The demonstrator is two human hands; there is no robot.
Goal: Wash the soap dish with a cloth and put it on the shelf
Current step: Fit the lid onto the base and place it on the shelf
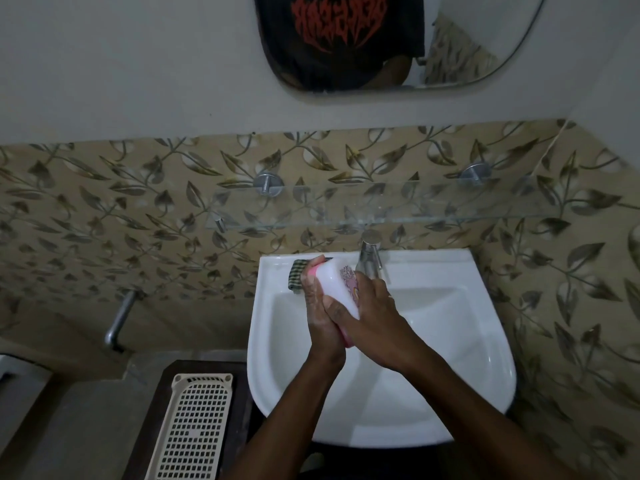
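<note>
Over the white sink (467,358), both of my hands clasp a soap dish (337,289). It is white with a pink rim and a floral print on one end, and it is held tilted on its side. My left hand (320,313) grips its left side and my right hand (374,313) wraps its right side and lower end. A checked green cloth (297,276) lies on the sink's back left rim, partly behind my left hand. The glass shelf (381,206) hangs on the tiled wall above the tap, with nothing on it.
A chrome tap (370,258) stands at the sink's back rim, just right of the dish. A beige plastic mesh tray (194,427) lies on a dark stand left of the sink. A metal pipe (119,320) juts from the wall. A mirror (381,39) hangs above.
</note>
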